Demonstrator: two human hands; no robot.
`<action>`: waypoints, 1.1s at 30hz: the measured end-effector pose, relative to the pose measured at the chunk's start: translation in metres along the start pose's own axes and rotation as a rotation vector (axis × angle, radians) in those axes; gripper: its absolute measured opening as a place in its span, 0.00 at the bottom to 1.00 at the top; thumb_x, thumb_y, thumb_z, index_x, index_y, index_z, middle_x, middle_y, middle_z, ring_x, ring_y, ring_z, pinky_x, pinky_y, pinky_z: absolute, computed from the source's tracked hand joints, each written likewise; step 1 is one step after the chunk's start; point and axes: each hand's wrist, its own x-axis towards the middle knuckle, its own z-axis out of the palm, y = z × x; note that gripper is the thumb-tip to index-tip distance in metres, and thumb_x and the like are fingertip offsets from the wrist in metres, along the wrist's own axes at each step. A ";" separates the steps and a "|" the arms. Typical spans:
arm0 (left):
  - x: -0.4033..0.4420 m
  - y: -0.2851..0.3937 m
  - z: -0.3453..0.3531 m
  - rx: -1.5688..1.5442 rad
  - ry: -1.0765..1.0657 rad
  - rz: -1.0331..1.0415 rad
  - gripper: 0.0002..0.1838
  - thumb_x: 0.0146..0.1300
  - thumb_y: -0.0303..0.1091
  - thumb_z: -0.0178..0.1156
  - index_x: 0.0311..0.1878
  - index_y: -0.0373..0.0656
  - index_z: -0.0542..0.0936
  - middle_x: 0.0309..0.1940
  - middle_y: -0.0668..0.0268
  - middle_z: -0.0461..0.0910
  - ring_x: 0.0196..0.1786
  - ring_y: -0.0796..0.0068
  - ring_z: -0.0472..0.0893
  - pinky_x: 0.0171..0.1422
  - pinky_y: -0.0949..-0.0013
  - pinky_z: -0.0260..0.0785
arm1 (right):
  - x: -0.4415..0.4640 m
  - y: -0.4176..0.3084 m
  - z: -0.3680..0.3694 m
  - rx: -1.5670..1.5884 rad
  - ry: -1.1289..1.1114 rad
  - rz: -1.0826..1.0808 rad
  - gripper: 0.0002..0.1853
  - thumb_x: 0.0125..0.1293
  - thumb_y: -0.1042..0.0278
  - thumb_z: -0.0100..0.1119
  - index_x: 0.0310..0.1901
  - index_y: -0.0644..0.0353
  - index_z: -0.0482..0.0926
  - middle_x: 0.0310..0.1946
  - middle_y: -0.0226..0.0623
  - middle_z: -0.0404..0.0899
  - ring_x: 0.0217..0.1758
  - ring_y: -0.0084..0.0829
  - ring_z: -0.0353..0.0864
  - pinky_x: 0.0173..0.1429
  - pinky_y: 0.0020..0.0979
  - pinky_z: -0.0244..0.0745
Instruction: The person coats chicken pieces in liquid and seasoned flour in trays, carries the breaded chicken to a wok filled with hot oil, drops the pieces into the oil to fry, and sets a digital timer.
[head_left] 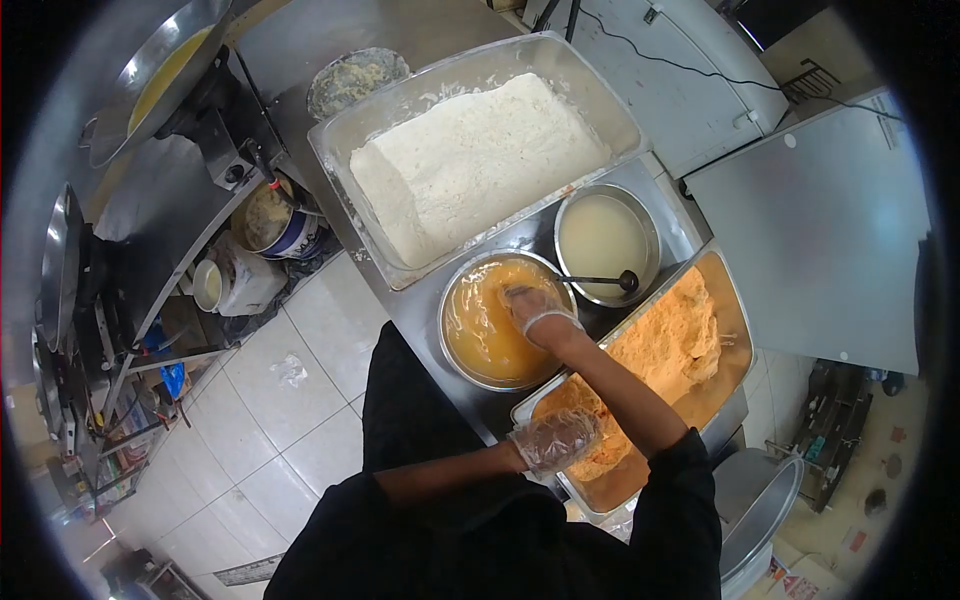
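Observation:
A round metal bowl (449, 352) holds yellow-orange liquid (490, 325). My right hand (535, 308), in a clear glove, reaches into it from the right, its fingers at the liquid and mostly hidden. Lower down, my left hand (560, 440), also in a clear plastic glove, lies over the near end of a long metal tray (738, 362) of orange crumbly coating (660, 340). Reddish-orange bits cling around that glove, and its fingers are too unclear to make out. Whether either hand holds something does not show.
A large tray (325, 150) of white flour (480, 160) lies beyond the bowl. Beside it stand a bowl of cloudy liquid (603, 235) with a black-ended utensil (628, 281) across its rim, and a floury bowl (355, 80). A wok (170, 75) is at upper left.

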 end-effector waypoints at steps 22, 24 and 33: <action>0.015 0.011 -0.004 0.396 0.045 0.241 0.19 0.71 0.41 0.50 0.56 0.38 0.78 0.44 0.59 0.81 0.49 0.63 0.81 0.60 0.56 0.75 | -0.027 -0.013 -0.052 0.089 -0.065 0.013 0.19 0.67 0.60 0.55 0.53 0.63 0.80 0.46 0.58 0.81 0.50 0.54 0.81 0.58 0.46 0.75; 0.016 0.016 -0.006 0.737 0.012 0.313 0.18 0.70 0.39 0.51 0.55 0.37 0.78 0.42 0.57 0.80 0.45 0.63 0.82 0.52 0.57 0.77 | -0.037 -0.007 -0.050 0.166 0.155 -0.064 0.22 0.66 0.60 0.56 0.57 0.66 0.78 0.48 0.59 0.81 0.50 0.53 0.81 0.59 0.44 0.75; 0.019 0.047 -0.005 0.811 0.029 0.198 0.14 0.66 0.41 0.56 0.45 0.40 0.77 0.40 0.59 0.80 0.44 0.61 0.80 0.50 0.58 0.75 | -0.066 -0.036 -0.122 0.361 0.111 0.047 0.23 0.63 0.60 0.64 0.55 0.66 0.78 0.50 0.60 0.80 0.53 0.55 0.79 0.60 0.44 0.74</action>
